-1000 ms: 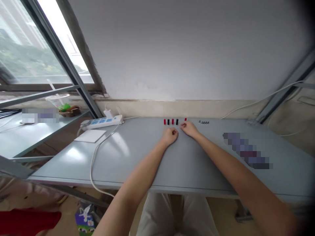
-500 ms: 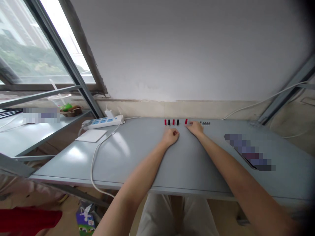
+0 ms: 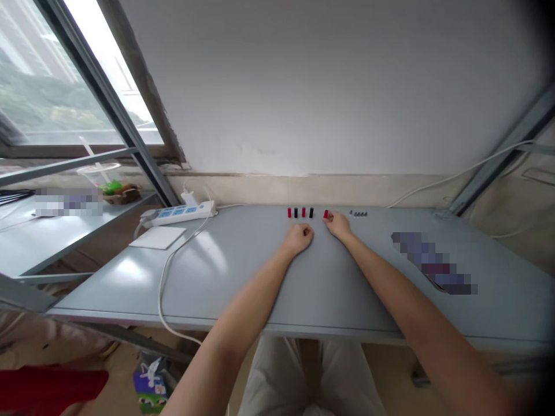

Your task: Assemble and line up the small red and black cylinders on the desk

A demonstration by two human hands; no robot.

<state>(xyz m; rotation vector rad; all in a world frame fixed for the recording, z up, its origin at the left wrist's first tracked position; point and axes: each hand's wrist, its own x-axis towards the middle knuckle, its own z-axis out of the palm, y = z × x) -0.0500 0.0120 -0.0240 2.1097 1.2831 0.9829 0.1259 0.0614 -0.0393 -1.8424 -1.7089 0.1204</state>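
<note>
Near the back of the grey table (image 3: 243, 254), two red and two black small cylinders stand upright in an alternating row, with a black cylinder (image 3: 311, 212) at its right end. My left hand (image 3: 299, 238) rests on the table just in front of them, fingers curled; what they hold, if anything, is hidden. To the right of the row, my right hand (image 3: 337, 224) has its fingers closed on another red cylinder (image 3: 325, 214). Several small dark pieces (image 3: 359, 214) lie in a line further right.
A white power strip (image 3: 182, 214) and a white flat square (image 3: 158, 237) lie at the left. A white cable (image 3: 163, 289) crosses the left part and hangs over the front edge. A blurred flat object (image 3: 433, 263) lies at the right.
The red cylinder at my right hand has gone from tilted to about upright, and the fingers sit closer round it. My left hand stays in place; the whole view has shifted slightly.
</note>
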